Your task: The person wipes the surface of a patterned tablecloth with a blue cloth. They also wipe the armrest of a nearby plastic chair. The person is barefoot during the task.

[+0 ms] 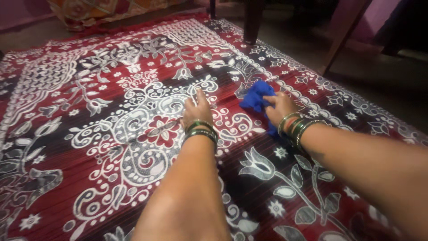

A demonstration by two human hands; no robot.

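At the far left, the mat (67,147) fills most of the floor: red and black with white flowers and scrolls, its fine ribs running left to right. Its long edge runs from near right up toward the far middle, where bare grey floor (379,76) begins.

The left hand (197,109) lies palm down on the mat just left of centre, fingers spread and flat, gripping nothing. It looks planted there as a prop: the arm is stretched well forward, and pressing down would both bear weight and keep the mat from sliding. Green bangles (201,130) sit at that wrist.

Just to the right, the cloth (255,99) is a small blue bunch lying on the mat near its right border, touching the surface. It is crumpled rather than folded, so its shape is loose; its long axis runs roughly from far left to near right, in line with the forearm behind it, with the free end pointing away toward the far left.

The right hand (280,107) covers the cloth's near end, fingers curled over and clutching it against the mat. Held bunched like this, the cloth gives a thick pad under the palm.

Farther right and beyond, dark furniture legs (252,20) stand on the floor past the mat's edge.
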